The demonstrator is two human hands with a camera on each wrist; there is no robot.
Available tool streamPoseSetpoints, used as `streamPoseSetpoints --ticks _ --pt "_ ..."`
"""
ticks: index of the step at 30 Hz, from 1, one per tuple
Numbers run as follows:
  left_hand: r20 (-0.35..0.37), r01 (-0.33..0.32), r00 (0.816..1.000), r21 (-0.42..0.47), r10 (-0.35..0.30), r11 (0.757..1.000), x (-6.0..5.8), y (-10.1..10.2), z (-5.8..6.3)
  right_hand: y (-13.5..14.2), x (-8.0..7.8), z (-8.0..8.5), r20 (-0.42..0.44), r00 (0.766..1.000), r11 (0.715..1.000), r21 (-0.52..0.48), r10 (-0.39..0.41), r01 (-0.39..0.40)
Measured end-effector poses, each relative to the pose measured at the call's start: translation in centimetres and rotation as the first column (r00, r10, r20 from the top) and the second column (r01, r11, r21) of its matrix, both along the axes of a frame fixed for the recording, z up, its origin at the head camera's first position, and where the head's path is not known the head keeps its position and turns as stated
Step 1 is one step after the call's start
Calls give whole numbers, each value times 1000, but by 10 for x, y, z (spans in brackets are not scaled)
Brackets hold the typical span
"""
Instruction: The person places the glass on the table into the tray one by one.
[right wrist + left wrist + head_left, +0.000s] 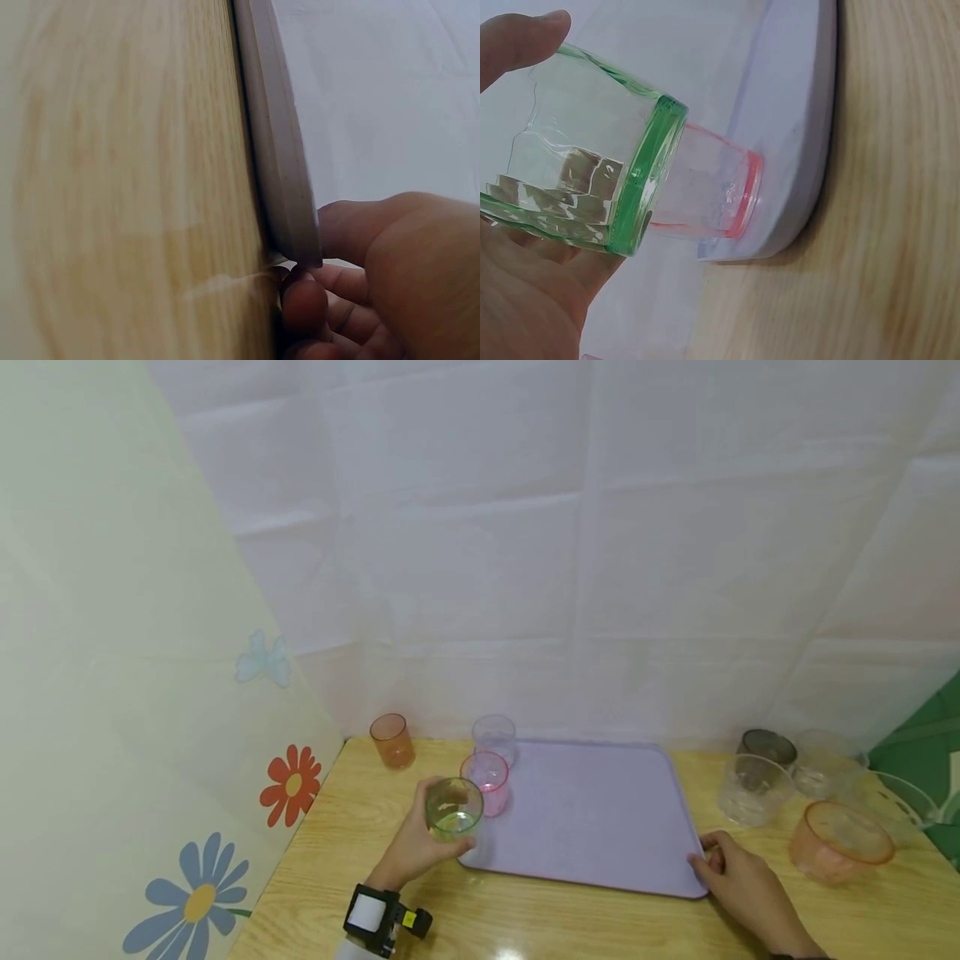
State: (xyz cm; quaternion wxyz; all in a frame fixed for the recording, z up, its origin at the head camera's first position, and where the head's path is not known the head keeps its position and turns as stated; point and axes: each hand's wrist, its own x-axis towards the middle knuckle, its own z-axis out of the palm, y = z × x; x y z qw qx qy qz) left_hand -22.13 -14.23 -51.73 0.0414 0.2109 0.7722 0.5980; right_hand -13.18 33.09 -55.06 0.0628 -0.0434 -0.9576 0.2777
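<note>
My left hand (418, 843) grips a clear green cup (454, 810) around its side, thumb on the near side, by the tray's front left corner. In the left wrist view the green cup (577, 150) appears raised above the table, its thick green base towards a pink cup (712, 184). That pink cup (487, 783) stands on the left side of the lilac tray (585, 818), with a clear cup (493, 737) just behind it. At the tray's front right corner my right hand (746, 881) pinches the rim, thumb above and curled fingers below in the right wrist view.
An orange cup (393, 742) stands at the table's back left. Right of the tray are a dark grey cup (767, 747), clear cups, including one in front (753, 791), and a wide peach-coloured bowl (842, 843). A white sheet (480, 568) hangs behind the wooden table (322, 885).
</note>
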Motion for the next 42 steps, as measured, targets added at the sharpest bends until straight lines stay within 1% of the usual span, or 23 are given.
streamPoseSetpoints --ticks 3,8,13,15,17,22,29,33,42 --pt "17 8 1000 -5 -7 1000 1 3 -1 0 0 1 13 1000 1000 -7 2 -2" --pt "33 15 999 3 -15 1000 2 5 -5 0 0 0 2 1000 1000 -4 1 -1" --pt "-16 60 998 25 -60 998 3 8 -10 1 0 -3 -33 999 1000 -5 1 -2" --pt "-33 67 997 25 -67 997 4 10 -11 1 0 -4 -45 999 1000 -5 3 -3" --pt "-34 57 998 19 -56 998 5 11 -11 1 0 -4 -47 999 1000 -6 5 -5" --pt "-50 4 999 -32 -5 999 7 12 -12 1 0 -3 -33 999 1000 -9 9 -9" --pt "-31 0 1000 -48 -1 999 9 13 -11 0 1 -2 -31 1000 1000 -9 3 -3" --pt "-44 -17 999 -85 14 996 9 13 -11 -1 1 -2 -31 1000 1000 -10 -1 1" --pt "-39 -47 998 -73 44 996 7 13 -15 -1 1 -2 -30 1000 1000 -4 -2 1"
